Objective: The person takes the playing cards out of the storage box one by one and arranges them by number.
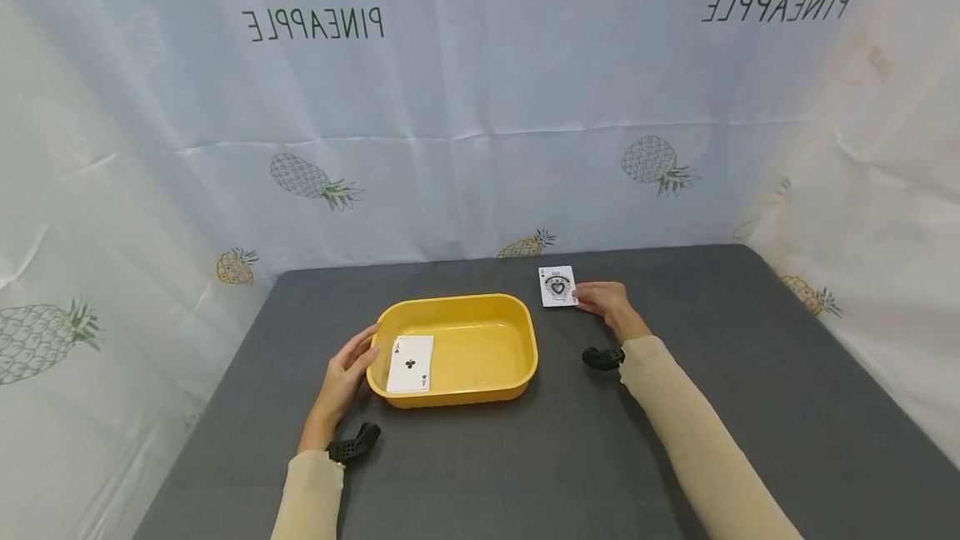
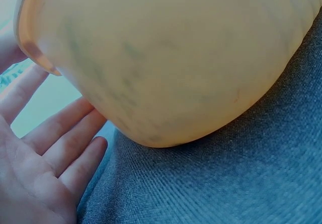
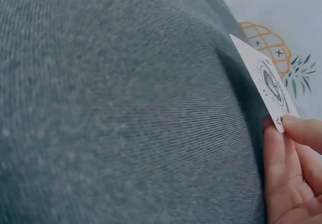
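My left hand [image 1: 347,372] touches the left end of a yellow plastic tray [image 1: 471,397], its fingers extended. From the left wrist view, the fingers [image 2: 75,143] lie fairly straight against the tray's outer wall [image 2: 176,83]. Inside the tray, at its left side, lie white playing cards [image 1: 411,363], an ace of clubs face up on top. Right of the tray, my right hand [image 1: 611,304] pinches one playing card [image 1: 557,286] by its near right corner, thumb on the printed face. That card [image 3: 269,85], an ace with an ornate centre, is tilted, with a shadow beside it.
A dark grey cloth [image 1: 480,473] covers the table. White curtains [image 1: 465,90] printed with pineapples hang behind the far edge and at both sides. A black wrist device [image 1: 355,443] sits on the left wrist, another black device [image 1: 603,357] on the right.
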`<state>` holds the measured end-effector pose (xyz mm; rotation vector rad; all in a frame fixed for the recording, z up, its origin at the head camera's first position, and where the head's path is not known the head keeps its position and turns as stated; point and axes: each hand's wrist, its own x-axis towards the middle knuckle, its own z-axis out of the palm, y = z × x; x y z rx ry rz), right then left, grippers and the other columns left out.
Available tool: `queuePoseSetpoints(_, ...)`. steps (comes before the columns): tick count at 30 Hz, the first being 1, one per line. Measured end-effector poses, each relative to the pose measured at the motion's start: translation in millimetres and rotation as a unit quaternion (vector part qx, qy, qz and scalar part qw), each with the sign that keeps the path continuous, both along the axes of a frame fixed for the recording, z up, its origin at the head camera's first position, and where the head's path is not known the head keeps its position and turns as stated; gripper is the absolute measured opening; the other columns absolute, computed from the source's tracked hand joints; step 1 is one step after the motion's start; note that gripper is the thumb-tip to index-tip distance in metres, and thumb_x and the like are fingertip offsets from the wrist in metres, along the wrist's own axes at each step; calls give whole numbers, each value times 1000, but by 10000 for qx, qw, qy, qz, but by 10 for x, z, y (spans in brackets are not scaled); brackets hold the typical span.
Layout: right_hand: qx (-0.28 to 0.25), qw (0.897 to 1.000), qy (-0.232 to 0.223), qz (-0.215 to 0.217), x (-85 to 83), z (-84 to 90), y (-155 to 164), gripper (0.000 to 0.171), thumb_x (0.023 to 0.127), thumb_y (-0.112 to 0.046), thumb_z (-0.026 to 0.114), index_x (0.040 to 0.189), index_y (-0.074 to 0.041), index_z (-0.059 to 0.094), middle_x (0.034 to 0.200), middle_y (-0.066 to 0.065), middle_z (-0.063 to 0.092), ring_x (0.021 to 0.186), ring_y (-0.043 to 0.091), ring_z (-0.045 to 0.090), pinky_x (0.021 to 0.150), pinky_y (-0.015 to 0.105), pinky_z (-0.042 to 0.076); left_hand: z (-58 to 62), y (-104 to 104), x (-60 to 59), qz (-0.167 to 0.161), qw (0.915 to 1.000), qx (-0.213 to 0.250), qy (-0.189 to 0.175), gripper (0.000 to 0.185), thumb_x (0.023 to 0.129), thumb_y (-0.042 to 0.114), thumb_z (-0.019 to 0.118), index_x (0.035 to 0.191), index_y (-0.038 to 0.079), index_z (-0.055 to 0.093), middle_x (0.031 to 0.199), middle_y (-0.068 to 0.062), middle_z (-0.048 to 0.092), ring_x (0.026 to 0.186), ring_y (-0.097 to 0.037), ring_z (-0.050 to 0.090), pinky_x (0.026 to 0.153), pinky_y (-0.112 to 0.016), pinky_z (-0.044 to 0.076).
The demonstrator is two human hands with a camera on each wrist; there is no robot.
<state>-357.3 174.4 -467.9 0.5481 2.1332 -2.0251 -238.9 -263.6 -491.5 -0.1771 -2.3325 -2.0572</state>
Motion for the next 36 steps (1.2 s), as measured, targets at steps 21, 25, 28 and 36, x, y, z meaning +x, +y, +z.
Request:
queuePoseSetpoints(21, 1133, 9883, -188, -1002, -71, -91, -137, 32, 77, -9, 79, 106, 4, 72, 50, -9, 57, 42, -2, 56, 49, 15, 51, 22, 3, 23, -39, 9999, 91, -80, 49, 100, 17, 51, 145, 1, 39, 127, 9, 53, 113, 8, 56, 91, -10, 48)
queuePoseSetpoints(25, 1137, 9890, -124, -934, -51, -69, -151, 25, 77, -10, 80, 96, 4, 74, 48, -9, 58, 40, -1, 57, 46, 15, 50, 22, -3, 27, -31, 9999, 121, -68, 49, 100, 18, 52, 145, 1, 40, 124, 14, 53, 112, 8, 56, 91, -10, 48)
queuePoseSetpoints(28, 1115, 9901, -92, -851, -55, -71, -144, 24, 77, -13, 80, 95, 3, 74, 46, -9, 58, 39, -1, 56, 45, 15, 49, 26, -6, 26, -9, 9999, 115, -57, 49, 100, 17, 51, 145, 2, 40, 124, 14, 53, 112, 8, 56, 91, -10, 48)
queuePoseSetpoints(36, 645, 9964, -145, -534, -5, -33, -125, 36, 84, -17, 74, 110, 6, 67, 48, -10, 58, 40, -2, 55, 47, 15, 50, 5, -8, 22, -85, 9998, 195, -6, 49, 100, 15, 51, 145, -1, 38, 122, 19, 54, 112, 9, 56, 91, -10, 48)
